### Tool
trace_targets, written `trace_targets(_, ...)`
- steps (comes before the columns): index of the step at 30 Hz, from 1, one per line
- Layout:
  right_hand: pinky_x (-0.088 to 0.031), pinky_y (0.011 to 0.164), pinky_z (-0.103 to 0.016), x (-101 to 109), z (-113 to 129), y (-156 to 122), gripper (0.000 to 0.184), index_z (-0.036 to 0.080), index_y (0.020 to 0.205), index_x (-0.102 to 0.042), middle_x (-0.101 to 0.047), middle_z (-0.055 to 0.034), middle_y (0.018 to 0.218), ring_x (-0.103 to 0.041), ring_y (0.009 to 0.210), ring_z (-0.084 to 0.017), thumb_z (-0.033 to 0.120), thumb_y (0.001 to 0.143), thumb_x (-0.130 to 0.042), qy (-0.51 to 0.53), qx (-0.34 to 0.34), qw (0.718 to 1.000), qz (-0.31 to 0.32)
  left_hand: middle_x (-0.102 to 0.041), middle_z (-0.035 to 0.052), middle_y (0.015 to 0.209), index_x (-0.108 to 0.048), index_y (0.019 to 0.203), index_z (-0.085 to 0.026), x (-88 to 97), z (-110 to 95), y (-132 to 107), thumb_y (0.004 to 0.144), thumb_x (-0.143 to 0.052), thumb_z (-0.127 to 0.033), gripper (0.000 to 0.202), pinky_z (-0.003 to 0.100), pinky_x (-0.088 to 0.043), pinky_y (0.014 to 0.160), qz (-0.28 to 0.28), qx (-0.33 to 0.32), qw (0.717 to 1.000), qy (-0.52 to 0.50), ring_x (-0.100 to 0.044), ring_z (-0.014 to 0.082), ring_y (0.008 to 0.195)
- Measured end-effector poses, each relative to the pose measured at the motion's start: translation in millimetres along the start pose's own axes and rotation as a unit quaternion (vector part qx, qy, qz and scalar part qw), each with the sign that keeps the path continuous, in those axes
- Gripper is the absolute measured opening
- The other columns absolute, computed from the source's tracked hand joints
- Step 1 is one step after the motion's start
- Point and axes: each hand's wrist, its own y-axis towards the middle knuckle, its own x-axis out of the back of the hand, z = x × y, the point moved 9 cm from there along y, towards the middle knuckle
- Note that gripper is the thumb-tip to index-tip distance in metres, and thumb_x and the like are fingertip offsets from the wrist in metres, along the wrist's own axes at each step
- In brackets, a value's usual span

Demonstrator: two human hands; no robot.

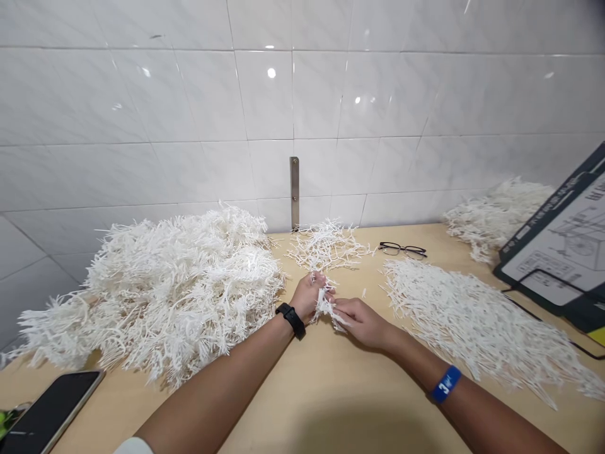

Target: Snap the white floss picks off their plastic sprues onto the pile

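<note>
Between my two hands is a small bunch of white branching plastic strands (324, 305). My left hand (308, 295), with a black band on its wrist, is closed around the bunch. From the right, my right hand (362, 320) pinches the lower part of the same bunch. A large heap of bushy white strands (189, 284) lies left of my left hand. Just beyond my hands is a small loose pile of branched white pieces (328, 244). To the right of my right hand spreads a flat pile of thin white pieces (472, 321).
Black-framed glasses (403, 250) lie near the wall. A phone (59, 410) rests at the front left. At the right, a dark printed box (562, 252) leans beside another white pile (501, 214). A metal bracket (295, 192) is fixed to the tiled wall.
</note>
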Motion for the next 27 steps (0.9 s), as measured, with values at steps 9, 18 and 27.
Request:
trace_targets(9,-0.026,0.059,-0.03,76,-37,-13,0.045,0.017,0.056,-0.057,-0.06,-0.0071,0.064,-0.05,0.063,-0.017,0.036,0.092,-0.039,-0.377,-0.199,0.896,-0.121,-0.067,0.0051,0.078,-0.051,0.075,-0.017,-1.7,-2,-2,0.059,-0.078,-0.046,0.044,0.029,-0.05,0.068,-0.024,-0.015,1.0,0.009,-0.065,0.0168,0.072)
trace_targets(18,-0.029,0.057,-0.028,70,-13,-13,0.039,0.018,0.062,-0.051,-0.05,-0.0018,0.061,-0.043,0.06,-0.015,0.04,0.093,-0.041,-0.158,-0.131,0.949,-0.24,-0.058,0.0,0.06,-0.06,0.071,-0.014,-4.0,-12,-9,0.065,-0.074,-0.043,0.033,0.021,-0.033,0.047,-0.032,-0.027,0.993,0.109,-0.046,0.0078,0.049)
trace_targets(27,-0.029,0.056,-0.026,31,-23,-1,0.038,0.016,0.071,-0.054,-0.047,0.0008,0.063,-0.041,0.062,-0.013,0.049,0.089,-0.047,-0.016,-0.113,0.987,-0.116,-0.057,-0.0003,0.059,-0.061,0.07,-0.014,-8.5,-9,-5,0.066,-0.072,-0.038,0.026,0.021,-0.033,0.05,-0.005,-0.045,0.983,0.177,-0.047,0.0092,0.052)
